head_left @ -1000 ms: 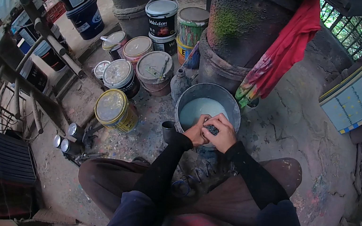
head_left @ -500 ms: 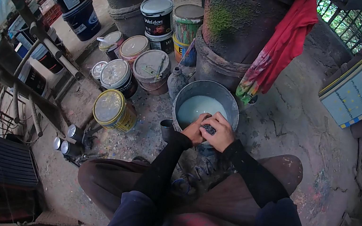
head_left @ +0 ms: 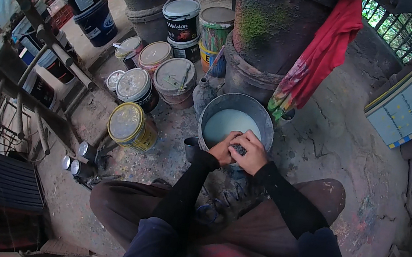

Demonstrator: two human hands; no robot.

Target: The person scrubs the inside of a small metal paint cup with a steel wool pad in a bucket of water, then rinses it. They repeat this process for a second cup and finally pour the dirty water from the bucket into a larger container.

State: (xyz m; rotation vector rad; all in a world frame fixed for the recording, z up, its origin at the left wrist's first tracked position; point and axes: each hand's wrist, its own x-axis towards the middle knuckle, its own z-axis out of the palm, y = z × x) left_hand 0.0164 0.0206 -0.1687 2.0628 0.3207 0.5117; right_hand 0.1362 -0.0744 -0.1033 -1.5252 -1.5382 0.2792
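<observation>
Between my two hands is a dark grey, rough-textured lump (head_left: 238, 148), perhaps a scouring pad; its exact kind is unclear. My left hand (head_left: 222, 150) is curled against it from the left. From the right, the bent fingers of my right hand (head_left: 251, 155) close over it, touching the left hand. Both hands are above the near rim of a grey bucket (head_left: 270, 125), which holds pale, milky liquid (head_left: 233, 124). A small dark cup (head_left: 191, 149) stands by my left wrist. Behind it is a grey narrow-necked bottle (head_left: 203, 95), next to the bucket.
Several lidded paint buckets (head_left: 175, 77) stand at the left, including a yellow tin (head_left: 133, 126). A stained red cloth (head_left: 316, 54) hangs against a large dark drum (head_left: 261, 45) beyond the bucket. Spray guns (head_left: 83, 160) lie left of my knee; a coiled hose (head_left: 220, 204) lies between my legs.
My hands stay together over the bucket around the lump, with only a slight shift of the fingers. The whole view has moved a little.
</observation>
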